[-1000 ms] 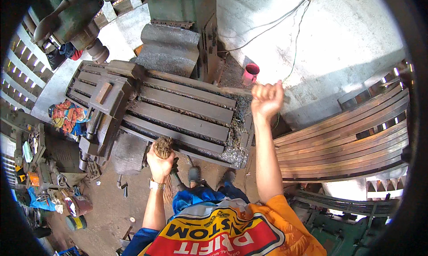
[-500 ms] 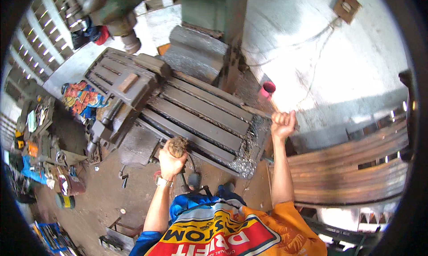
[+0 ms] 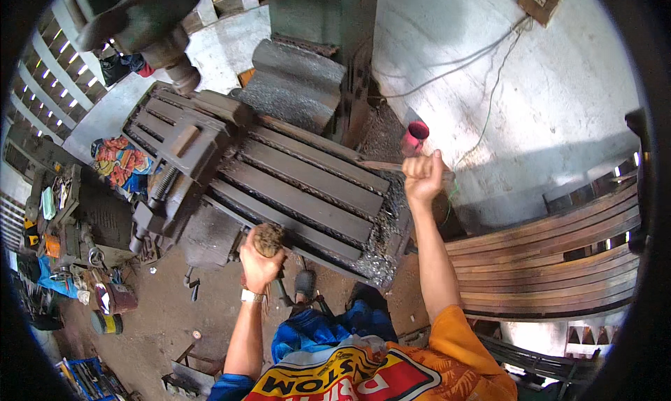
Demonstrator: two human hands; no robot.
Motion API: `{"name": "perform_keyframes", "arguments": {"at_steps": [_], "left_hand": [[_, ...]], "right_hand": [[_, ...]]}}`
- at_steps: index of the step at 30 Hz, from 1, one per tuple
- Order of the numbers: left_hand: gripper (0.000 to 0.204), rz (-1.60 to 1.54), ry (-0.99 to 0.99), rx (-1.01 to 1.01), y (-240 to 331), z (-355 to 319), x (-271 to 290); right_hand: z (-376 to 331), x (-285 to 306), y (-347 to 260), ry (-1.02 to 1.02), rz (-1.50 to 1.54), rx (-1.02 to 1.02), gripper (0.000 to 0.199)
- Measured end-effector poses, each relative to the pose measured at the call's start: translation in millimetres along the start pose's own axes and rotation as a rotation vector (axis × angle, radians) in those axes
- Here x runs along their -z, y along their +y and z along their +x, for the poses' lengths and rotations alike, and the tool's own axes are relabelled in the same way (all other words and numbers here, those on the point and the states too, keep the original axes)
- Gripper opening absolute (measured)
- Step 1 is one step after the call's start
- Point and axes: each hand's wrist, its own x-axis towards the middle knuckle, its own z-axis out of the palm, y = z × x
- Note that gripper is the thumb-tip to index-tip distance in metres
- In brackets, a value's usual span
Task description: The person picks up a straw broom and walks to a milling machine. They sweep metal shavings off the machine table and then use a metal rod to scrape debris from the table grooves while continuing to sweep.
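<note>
Two hands: both are closed in fists at the near edge of a slotted machine table (image 3: pixel 307 191).
Left hand (image 3: pixel 260 261): wrapped tight round a brush (image 3: pixel 268 239); its brown, dirty head is pointed up at the table's front edge, probably to sweep chips.
Brush: held upright, head just at the table edge, handle hidden in the fist.
Right hand (image 3: pixel 421 177): fisted at the table's right end; a crank or handle seems to be gripped, but what is held cannot be told.
Chips (image 3: pixel 381 251): metal swarf is heaped on the table's right corner, between the two hands.
Table: long T-slots run along its length; a vise (image 3: pixel 189 146) is clamped on its left end, likely for holding work.
Machine: a green column (image 3: pixel 328 24) is seen behind, a spindle head (image 3: pixel 150 24) above the vise.
Cup (image 3: pixel 415 137): pink, set by the wall just beyond the right hand.
Planks (image 3: pixel 552 254): curved wooden slats are stacked to the right.
Floor left: tools and cans (image 3: pixel 105 310) are scattered, well apart from the hands.
</note>
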Motion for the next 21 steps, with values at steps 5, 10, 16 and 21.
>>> {"name": "perform_keyframes", "arguments": {"at_steps": [5, 10, 16, 21], "left_hand": [[0.040, 0.023, 0.023, 0.042, 12.6, -4.5, -0.1], [0.049, -0.049, 0.287, 0.153, 19.8, -15.9, -23.0], [0.064, 0.268, 0.565, 0.234, 25.3, -18.2, -54.9], [0.054, 0.423, 0.843, 0.349, 31.9, -7.2, -80.6]], "right_hand": [[-29.7, 37.9, -21.0, -0.170, 0.045, 0.130, 0.054], [-28.9, 53.3, -34.5, -0.227, -0.035, 0.114, 0.052], [29.7, 20.7, -55.3, -0.691, -0.204, -0.206, 0.045], [41.9, -2.7, -56.4, -1.020, -0.310, -0.198, 0.045]]}}
